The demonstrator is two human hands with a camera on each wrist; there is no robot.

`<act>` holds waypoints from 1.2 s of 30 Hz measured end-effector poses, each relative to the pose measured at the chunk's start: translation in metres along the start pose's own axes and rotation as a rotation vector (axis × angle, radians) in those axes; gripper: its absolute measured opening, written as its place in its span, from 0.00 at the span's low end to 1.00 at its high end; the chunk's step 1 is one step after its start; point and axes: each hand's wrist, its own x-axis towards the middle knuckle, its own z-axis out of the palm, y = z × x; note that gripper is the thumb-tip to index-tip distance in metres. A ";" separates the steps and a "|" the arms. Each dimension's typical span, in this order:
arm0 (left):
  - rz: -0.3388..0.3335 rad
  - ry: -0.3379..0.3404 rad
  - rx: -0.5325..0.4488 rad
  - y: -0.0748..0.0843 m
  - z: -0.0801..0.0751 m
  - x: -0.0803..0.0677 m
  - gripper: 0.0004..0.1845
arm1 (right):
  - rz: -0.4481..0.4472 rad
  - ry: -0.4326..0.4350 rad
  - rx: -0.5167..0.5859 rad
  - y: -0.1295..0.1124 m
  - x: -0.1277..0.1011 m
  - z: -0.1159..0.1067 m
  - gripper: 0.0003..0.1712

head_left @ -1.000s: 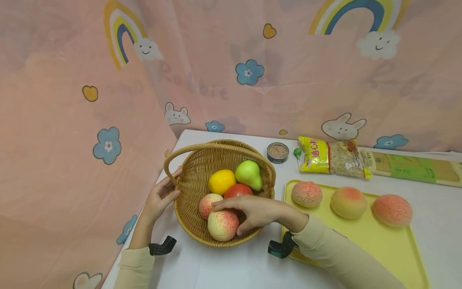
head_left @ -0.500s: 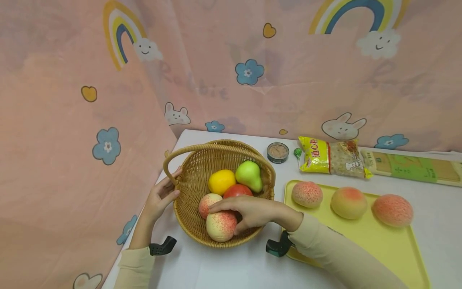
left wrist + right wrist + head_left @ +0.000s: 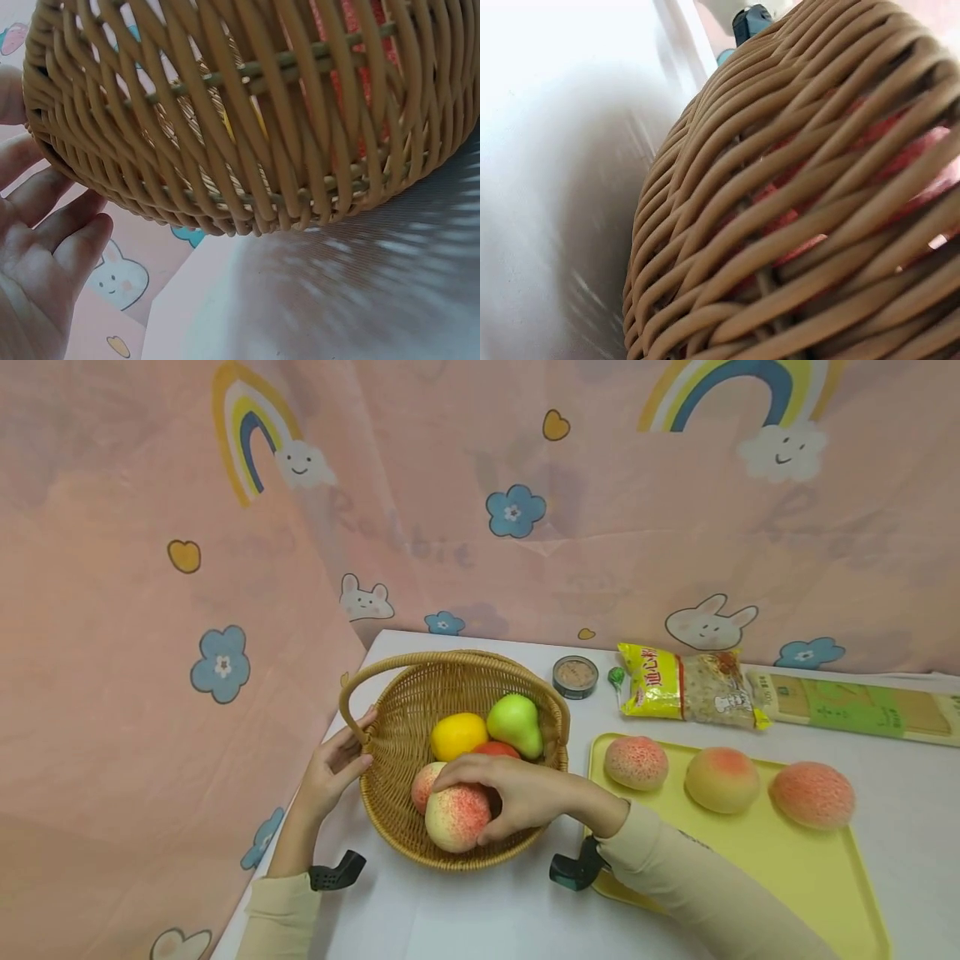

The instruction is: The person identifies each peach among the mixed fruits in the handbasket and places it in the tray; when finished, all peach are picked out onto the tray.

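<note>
Two hands worked at the wicker basket [image 3: 405,710]. My right hand [image 3: 517,793] curled around a speckled peach [image 3: 454,817] at the basket's near rim; it looked light, rounded, best cupped from above. My left hand [image 3: 330,772] rested with relaxed fingers on the rim by the handle. Behind lay a white worktop [image 3: 480,918], a yellow tray [image 3: 825,877] and a pink curtain [image 3: 150,610].
</note>
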 end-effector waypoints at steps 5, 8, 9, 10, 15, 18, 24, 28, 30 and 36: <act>0.010 -0.002 -0.008 -0.001 0.001 0.000 0.28 | -0.019 0.037 0.033 -0.002 -0.004 -0.001 0.38; 0.001 -0.003 -0.027 -0.001 0.001 -0.001 0.27 | -0.054 0.085 0.058 -0.005 -0.007 -0.003 0.37; -0.004 -0.002 -0.034 -0.001 0.000 -0.001 0.27 | -0.065 0.106 0.071 -0.005 -0.008 -0.003 0.37; -0.008 -0.001 -0.037 -0.001 0.000 -0.001 0.27 | -0.074 0.128 0.083 -0.006 -0.010 -0.004 0.37; -0.012 0.001 -0.037 0.000 0.001 -0.002 0.27 | -0.103 0.216 0.201 -0.009 -0.019 -0.006 0.38; 0.002 0.004 -0.029 0.000 0.001 -0.002 0.27 | -0.094 0.268 0.229 -0.012 -0.027 -0.009 0.39; 0.012 0.007 -0.028 -0.001 0.000 -0.003 0.27 | -0.038 0.380 0.155 -0.019 -0.046 -0.014 0.39; 0.017 0.008 -0.047 -0.002 -0.001 -0.003 0.27 | -0.027 0.441 0.111 -0.021 -0.063 -0.016 0.39; 0.028 0.007 -0.049 -0.002 -0.001 -0.002 0.27 | -0.042 0.469 0.108 -0.021 -0.072 -0.016 0.40; 0.028 0.013 -0.049 -0.002 0.000 -0.001 0.27 | -0.074 0.529 0.117 -0.019 -0.110 -0.017 0.42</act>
